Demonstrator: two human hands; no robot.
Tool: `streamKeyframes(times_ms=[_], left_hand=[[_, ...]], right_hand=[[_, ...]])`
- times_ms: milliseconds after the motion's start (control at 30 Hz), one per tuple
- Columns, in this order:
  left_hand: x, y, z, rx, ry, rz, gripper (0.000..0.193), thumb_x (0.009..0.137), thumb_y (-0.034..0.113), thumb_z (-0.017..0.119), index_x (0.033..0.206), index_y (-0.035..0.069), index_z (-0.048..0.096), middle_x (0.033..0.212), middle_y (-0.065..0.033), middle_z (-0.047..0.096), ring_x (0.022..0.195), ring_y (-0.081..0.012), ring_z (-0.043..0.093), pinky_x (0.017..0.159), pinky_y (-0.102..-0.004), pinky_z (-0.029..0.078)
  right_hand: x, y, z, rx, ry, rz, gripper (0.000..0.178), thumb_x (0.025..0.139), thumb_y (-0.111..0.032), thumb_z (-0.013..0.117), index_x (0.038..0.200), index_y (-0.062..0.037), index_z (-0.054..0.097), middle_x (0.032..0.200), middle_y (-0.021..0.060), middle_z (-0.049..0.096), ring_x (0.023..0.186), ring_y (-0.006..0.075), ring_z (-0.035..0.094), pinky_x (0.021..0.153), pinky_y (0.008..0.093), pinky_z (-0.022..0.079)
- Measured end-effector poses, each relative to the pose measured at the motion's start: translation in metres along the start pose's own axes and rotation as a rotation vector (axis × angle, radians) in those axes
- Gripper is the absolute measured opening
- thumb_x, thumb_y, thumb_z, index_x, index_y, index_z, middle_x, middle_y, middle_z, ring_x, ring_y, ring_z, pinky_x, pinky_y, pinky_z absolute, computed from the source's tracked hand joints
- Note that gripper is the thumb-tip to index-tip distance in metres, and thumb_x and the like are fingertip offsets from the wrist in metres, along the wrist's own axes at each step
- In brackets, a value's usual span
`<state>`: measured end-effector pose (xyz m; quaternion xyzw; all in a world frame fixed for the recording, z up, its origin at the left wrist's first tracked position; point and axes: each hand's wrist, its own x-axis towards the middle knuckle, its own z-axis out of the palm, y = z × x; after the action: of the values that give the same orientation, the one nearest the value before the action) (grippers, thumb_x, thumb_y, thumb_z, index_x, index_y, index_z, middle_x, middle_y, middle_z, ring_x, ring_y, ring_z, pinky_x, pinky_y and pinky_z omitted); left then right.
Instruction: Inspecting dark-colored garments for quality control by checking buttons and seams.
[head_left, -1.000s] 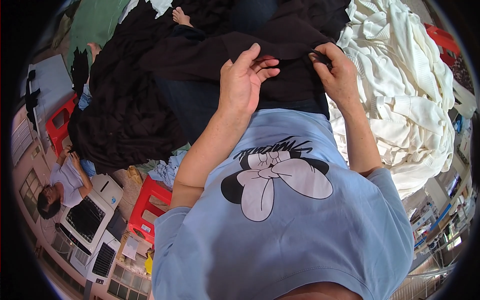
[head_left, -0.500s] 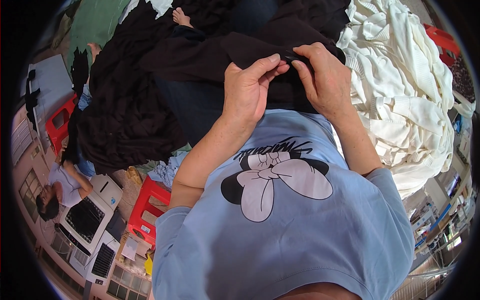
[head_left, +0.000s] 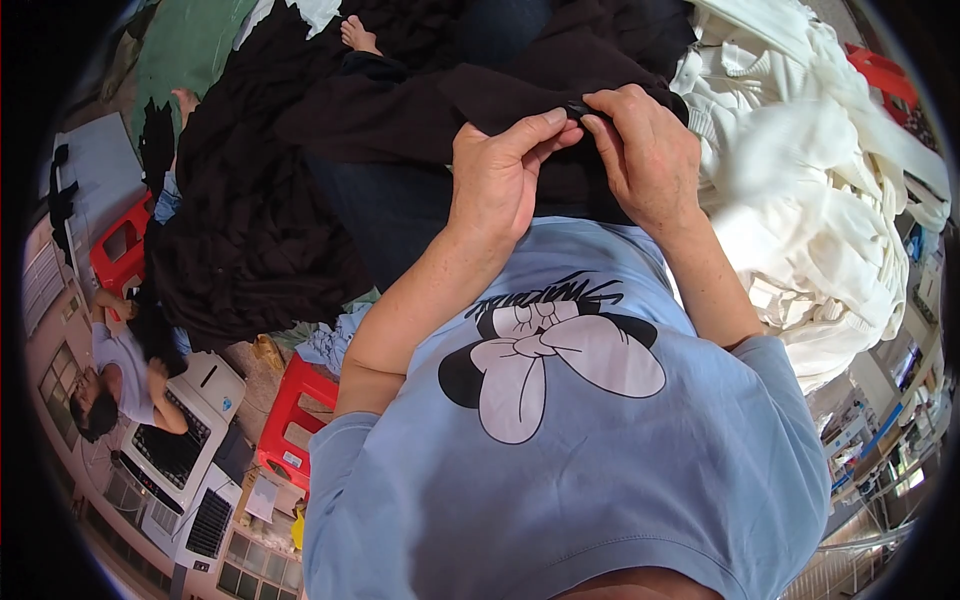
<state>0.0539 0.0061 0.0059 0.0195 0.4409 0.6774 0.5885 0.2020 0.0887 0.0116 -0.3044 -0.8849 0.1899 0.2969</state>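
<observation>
The left hand point(head_left: 500, 180) rises from the lower middle of the view on a bare forearm, wrist bent slightly back, its back toward the camera. Its thumb and forefinger are pinched together on a fold of the black cloth point(head_left: 420, 110), the tips meeting at a small dark lump on the cloth's edge. The right hand point(head_left: 645, 155) comes in from the right, forearm angled up along the blue shirt point(head_left: 600, 470), knuckles up and fingers curled down. Its thumb and forefinger close on the same fold, so the fingertips of both hands touch or nearly touch at one spot.

The black cloth lies across the person's lap, just above the shirt, and spreads up and to the left into a larger dark heap point(head_left: 250, 230). A pile of white cloth point(head_left: 820, 220) lies close on the right, just beside the right hand.

What the fingers pinch is too small and dark to make out. The palms and the lower fingers of both hands are hidden. A bare foot point(head_left: 358, 35) shows at the top edge, the rest cut off. Down at the left, another person point(head_left: 115, 380) sits near a red stool point(head_left: 295, 420), small and bent by the lens.
</observation>
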Motion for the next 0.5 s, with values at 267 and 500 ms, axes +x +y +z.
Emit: streamKeyframes(times_ms=[267, 500], left_hand=[[0.0014, 0.0001, -0.0005, -0.019, -0.002, 0.006, 0.010, 0.090, -0.001, 0.072, 0.091, -0.010, 0.075, 0.088, -0.0183, 0.076, 0.082, -0.0251, 0.075, 0.083, -0.0351, 0.062], [0.0030, -0.0049, -0.0094, 0.030, 0.004, -0.039, 0.011, 0.090, -0.002, 0.068, 0.096, -0.009, 0.074, 0.090, -0.0172, 0.075, 0.085, -0.0254, 0.075, 0.084, -0.0383, 0.061]], right_hand=[[-0.0037, 0.0042, 0.0016, 0.273, -0.016, 0.276, 0.013, 0.095, -0.013, 0.069, 0.106, -0.0064, 0.066, 0.091, 0.0080, 0.068, 0.078, 0.0283, 0.069, 0.067, 0.0368, 0.053], [-0.0077, 0.0076, -0.0032, 0.115, -0.089, 0.117, 0.015, 0.094, -0.012, 0.070, 0.106, -0.0043, 0.067, 0.096, 0.0098, 0.070, 0.079, 0.0298, 0.069, 0.068, 0.0349, 0.053]])
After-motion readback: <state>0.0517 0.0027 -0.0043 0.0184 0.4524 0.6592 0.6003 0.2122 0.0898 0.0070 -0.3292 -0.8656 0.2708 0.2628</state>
